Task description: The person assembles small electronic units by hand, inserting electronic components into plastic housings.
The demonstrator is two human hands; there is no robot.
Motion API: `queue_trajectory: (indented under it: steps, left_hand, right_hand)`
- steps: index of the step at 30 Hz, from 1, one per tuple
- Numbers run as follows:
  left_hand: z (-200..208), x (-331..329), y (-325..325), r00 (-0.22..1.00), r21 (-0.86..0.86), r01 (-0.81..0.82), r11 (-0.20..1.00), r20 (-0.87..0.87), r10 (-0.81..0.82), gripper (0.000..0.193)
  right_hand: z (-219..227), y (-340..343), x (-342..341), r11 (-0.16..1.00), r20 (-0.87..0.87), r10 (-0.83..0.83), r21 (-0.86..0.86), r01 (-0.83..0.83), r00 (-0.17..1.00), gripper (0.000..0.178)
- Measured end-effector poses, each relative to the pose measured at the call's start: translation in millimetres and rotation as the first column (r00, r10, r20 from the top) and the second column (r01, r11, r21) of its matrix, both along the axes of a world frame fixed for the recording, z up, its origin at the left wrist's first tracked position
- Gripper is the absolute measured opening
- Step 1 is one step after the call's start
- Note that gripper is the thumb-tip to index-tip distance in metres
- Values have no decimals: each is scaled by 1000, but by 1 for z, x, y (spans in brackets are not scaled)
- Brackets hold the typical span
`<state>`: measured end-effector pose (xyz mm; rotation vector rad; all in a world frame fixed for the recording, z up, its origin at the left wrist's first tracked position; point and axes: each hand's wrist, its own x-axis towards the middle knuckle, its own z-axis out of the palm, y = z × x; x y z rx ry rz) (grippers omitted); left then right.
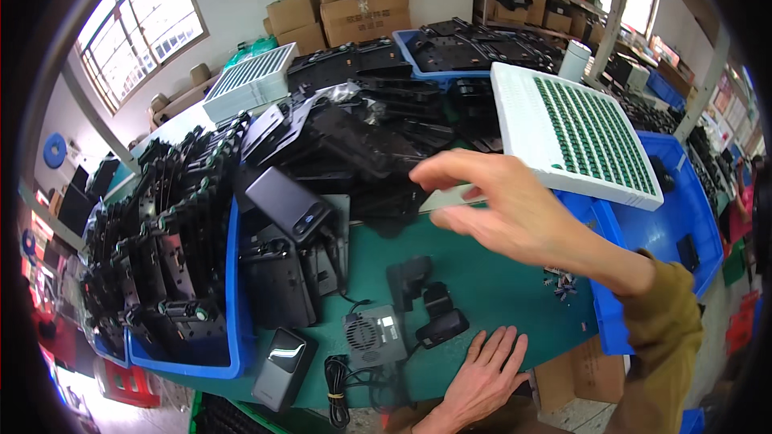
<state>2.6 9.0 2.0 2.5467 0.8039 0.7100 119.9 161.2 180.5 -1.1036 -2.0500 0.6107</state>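
One green mat [523,297] lies bare between both hands; the left hand [486,374] rests flat near its front edge. One heap of black plastic parts [378,141] borders the right hand [503,205], fingers parted. Two power banks [289,205]; one webcam [441,320], mid-mat.

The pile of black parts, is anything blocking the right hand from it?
Nothing visible does. The right hand points toward the pile of black parts, close to its near right side; I can't tell whether they touch.
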Motion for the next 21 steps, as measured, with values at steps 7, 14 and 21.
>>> queue_trajectory:
  steps: [7,14,21]
  left_hand:
    - [-6,0,-3,994,10,11,1000,104,-12,64]
    - [-9,0,-3,993,3,-12,1000,118,12,65]
    - [-6,-1,-6,996,8,-14,1000,89,13,66]
  right_hand:
    - [-82,113,-17,949,273,-194,296,109,942,54]
    - [-99,114,-25,939,303,-103,344,-8,947,40]
    - [-57,40,-24,973,2,-218,76,217,976,40]
